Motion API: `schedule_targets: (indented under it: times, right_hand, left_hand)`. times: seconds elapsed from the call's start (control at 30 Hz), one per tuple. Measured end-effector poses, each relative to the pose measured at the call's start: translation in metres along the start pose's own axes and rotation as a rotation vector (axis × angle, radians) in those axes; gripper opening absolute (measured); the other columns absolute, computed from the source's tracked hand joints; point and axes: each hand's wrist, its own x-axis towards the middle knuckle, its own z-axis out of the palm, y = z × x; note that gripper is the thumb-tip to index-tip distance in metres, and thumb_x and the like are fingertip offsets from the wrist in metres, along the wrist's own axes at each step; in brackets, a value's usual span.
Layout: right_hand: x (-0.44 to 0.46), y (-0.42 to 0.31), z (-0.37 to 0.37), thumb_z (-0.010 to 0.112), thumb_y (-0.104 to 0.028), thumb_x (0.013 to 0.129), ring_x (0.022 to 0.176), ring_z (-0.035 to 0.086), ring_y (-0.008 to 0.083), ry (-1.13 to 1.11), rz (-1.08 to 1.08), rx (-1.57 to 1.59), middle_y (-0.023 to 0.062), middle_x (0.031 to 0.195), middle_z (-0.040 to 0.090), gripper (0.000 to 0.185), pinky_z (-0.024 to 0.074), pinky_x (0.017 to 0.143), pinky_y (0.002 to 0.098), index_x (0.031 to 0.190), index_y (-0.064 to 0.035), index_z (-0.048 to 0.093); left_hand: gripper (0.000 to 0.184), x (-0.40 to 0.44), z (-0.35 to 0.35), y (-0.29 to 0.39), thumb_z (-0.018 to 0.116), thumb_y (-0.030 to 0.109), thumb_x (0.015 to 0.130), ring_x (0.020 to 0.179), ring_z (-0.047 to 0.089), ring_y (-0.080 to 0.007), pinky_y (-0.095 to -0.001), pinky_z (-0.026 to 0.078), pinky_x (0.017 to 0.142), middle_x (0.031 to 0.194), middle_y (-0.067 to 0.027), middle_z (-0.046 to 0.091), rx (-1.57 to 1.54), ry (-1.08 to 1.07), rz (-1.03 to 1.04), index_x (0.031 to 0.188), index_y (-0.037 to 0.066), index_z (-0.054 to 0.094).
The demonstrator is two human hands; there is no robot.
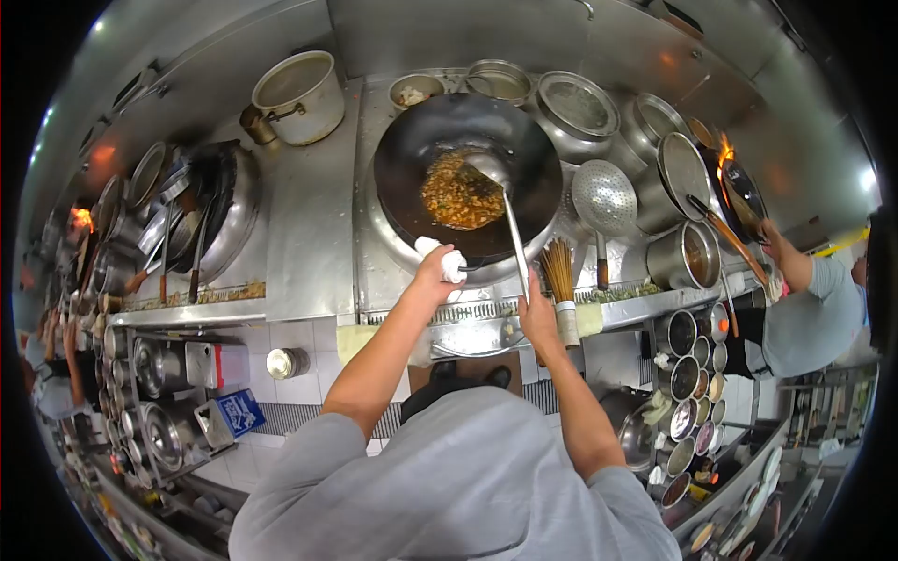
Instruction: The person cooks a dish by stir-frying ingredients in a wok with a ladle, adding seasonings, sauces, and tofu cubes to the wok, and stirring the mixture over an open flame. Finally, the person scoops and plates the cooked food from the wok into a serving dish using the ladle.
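A large black wok (404,159) sits on the stove, with brown, chunky food in sauce (456,204) in its bottom. My left hand (437,269) is closed around the wok's handle over a folded white cloth (453,268). In my right hand (536,316) is the handle of a long metal ladle (514,234). The ladle's bowl rests at the upper right of the food, inside the wok. Just right of my right hand stands a bamboo wok brush (559,271), and beyond it lies a perforated skimmer (604,198).
Behind the wok stand metal pots (578,105) and a small bowl of white food (414,91). A tall pot (301,98) is at the back left. At right, a co-worker's arm (790,254) reaches toward a flaming wok (744,192). Seasoning containers (683,381) line the lower right.
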Motion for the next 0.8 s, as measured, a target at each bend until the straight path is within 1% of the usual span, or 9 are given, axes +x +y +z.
schedule_targets:
  times: [0.23,0.27,0.3,0.37,0.4,0.43,0.47,0.5,0.8]
  right_hand:
    - [-0.059,0.015,-0.005,0.055,-0.010,0.084,0.091,0.063,0.0385,0.034,0.249,0.450,0.0271,0.108,0.062,0.053,0.0481,0.080,0.0446,0.135,0.0004,0.041]
    - [-0.074,0.032,0.020,0.056,-0.019,0.087,0.095,0.061,0.0376,0.170,0.163,0.364,0.0247,0.112,0.061,0.057,0.0482,0.083,0.0440,0.139,-0.0010,0.038]
    - [-0.085,0.056,0.038,0.056,-0.028,0.091,0.100,0.060,0.0367,0.310,0.094,0.240,0.0224,0.117,0.061,0.062,0.0484,0.087,0.0434,0.143,-0.0024,0.034]
    - [-0.128,0.039,0.003,0.055,-0.025,0.089,0.085,0.062,0.0297,0.244,0.265,0.501,0.0176,0.105,0.064,0.051,0.0498,0.077,0.0402,0.135,-0.0070,0.043]
    - [-0.146,0.041,-0.010,0.057,-0.020,0.086,0.082,0.061,0.0304,0.212,0.215,0.472,0.0177,0.093,0.062,0.036,0.0480,0.073,0.0418,0.118,-0.0055,0.049]
    - [-0.181,0.026,-0.037,0.056,-0.016,0.083,0.083,0.060,0.0326,0.276,0.117,0.559,0.0192,0.087,0.059,0.026,0.0460,0.070,0.0433,0.105,-0.0041,0.048]
    - [-0.204,0.032,-0.036,0.056,-0.015,0.082,0.082,0.061,0.0337,0.316,0.155,0.545,0.0197,0.086,0.060,0.027,0.0458,0.070,0.0438,0.106,-0.0041,0.048]
    - [-0.220,0.036,-0.032,0.055,-0.014,0.081,0.082,0.061,0.0348,0.319,0.175,0.537,0.0202,0.086,0.060,0.029,0.0456,0.070,0.0444,0.108,-0.0040,0.049]
    - [-0.372,0.015,-0.061,0.058,-0.012,0.082,0.069,0.061,0.0356,0.584,0.175,0.624,0.0203,0.075,0.060,0.034,0.0449,0.063,0.0453,0.113,-0.0031,0.047]
  left_hand:
    - [0.009,0.067,-0.054,0.000,0.063,0.015,0.081,0.075,0.062,-0.0224,-0.0409,0.052,0.067,0.082,-0.0068,0.064,0.086,-0.407,0.004,0.089,0.011,0.060]
    - [0.013,0.102,-0.084,-0.012,0.061,0.014,0.084,0.080,0.064,-0.0247,-0.0433,0.054,0.073,0.089,-0.0087,0.066,0.670,-0.210,0.633,0.096,0.009,0.062]
    - [0.049,0.045,-0.067,0.001,0.074,0.008,0.076,0.096,0.062,-0.0278,-0.0351,0.051,0.088,0.108,-0.0161,0.064,1.100,-0.372,0.739,0.121,-0.001,0.055]
    - [0.052,-0.040,-0.010,-0.005,0.069,0.005,0.080,0.097,0.060,-0.0301,-0.0370,0.051,0.090,0.118,-0.0212,0.060,0.478,-0.213,0.155,0.128,-0.001,0.050]
    - [0.044,0.020,-0.065,-0.005,0.062,0.007,0.086,0.097,0.059,-0.0286,-0.0414,0.052,0.086,0.113,-0.0206,0.060,1.129,-0.342,0.836,0.127,0.000,0.051]
    - [0.036,-0.032,-0.020,-0.017,0.059,0.017,0.089,0.094,0.059,-0.0246,-0.0441,0.053,0.078,0.105,-0.0170,0.062,0.565,-0.009,0.440,0.120,0.001,0.054]
    - [0.033,0.023,-0.057,-0.001,0.061,0.023,0.087,0.089,0.060,-0.0229,-0.0380,0.052,0.070,0.099,-0.0146,0.063,0.687,-0.285,0.365,0.112,0.002,0.056]
    - [0.023,0.098,-0.087,0.010,0.057,0.023,0.086,0.077,0.058,-0.0215,-0.0290,0.047,0.056,0.090,-0.0123,0.063,0.284,-0.040,0.334,0.100,0.004,0.055]
    - [0.017,-0.174,-0.004,-0.106,0.052,0.021,0.089,0.066,0.051,-0.0200,-0.0283,0.040,0.049,0.080,-0.0101,0.056,0.430,-0.463,-0.092,0.090,0.004,0.053]
